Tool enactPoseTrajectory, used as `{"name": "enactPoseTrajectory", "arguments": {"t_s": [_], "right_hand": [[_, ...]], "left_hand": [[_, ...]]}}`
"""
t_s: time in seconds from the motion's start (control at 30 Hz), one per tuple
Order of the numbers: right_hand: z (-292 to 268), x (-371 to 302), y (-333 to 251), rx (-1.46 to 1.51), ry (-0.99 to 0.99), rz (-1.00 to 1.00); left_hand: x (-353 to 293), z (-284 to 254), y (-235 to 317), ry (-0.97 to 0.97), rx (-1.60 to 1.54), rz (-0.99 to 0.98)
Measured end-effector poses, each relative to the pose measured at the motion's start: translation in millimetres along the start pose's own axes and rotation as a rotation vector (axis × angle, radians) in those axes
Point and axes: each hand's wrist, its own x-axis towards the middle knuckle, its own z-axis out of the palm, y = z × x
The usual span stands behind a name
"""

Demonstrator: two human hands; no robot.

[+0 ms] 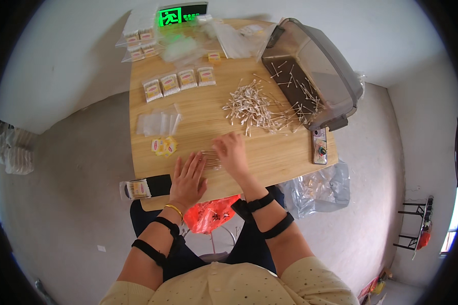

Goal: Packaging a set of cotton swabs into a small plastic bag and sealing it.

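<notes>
A small row of cotton swabs [211, 161] lies on the wooden table near its front edge, between my two hands. My left hand [189, 178] rests flat beside the row, its fingers stretched out and fingertips against the swabs' left ends. On the other side, my right hand [232, 155] has its fingers bent inward and drawn together at the row's far right end; whatever they pinch is hidden. Left of the row sit a few yellow-and-white paper labels [164, 146] and several small clear bags [159, 123]. Farther off lies a loose heap of cotton swabs [252, 105].
A grey translucent bin [336, 66] lies tipped at the far right, swabs spilling out. Filled swab packs [178, 83] line the left, with plastic bags [234, 40] behind. A phone [319, 146] lies at the right edge, a black strip with a swab pack [137, 189] at the left.
</notes>
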Motion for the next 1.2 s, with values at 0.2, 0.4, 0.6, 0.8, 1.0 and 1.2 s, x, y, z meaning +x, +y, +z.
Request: {"name": "enactPoseTrajectory", "arguments": {"t_s": [0.2,0.4,0.6,0.8,1.0,1.2], "right_hand": [[-42.6,16.7,41.8,-0.362,0.254,0.318],[-43.2,14.5,46.6,-0.411,0.205,0.44],[-51.4,-20.8,48.8,-0.411,0.187,0.482],[-48.1,-16.2,44.7,-0.358,0.296,0.441],[-50.7,-0.7,56.6,-0.371,0.235,0.478],[-58.7,-38.3,52.0,-0.305,0.244,0.43]], "left_hand": [[0.7,-2.2,0.0,-0.044,0.077,0.023],[1.1,1.0,0.9,-0.035,0.064,0.019],[0.3,-1.3,0.9,-0.058,0.067,0.003],[-0.5,-0.1,-1.8,-0.037,0.06,0.009],[1.4,-1.2,2.0,-0.026,0.042,0.015],[-1.6,-1.9,-0.7,-0.023,0.035,0.019]]}}
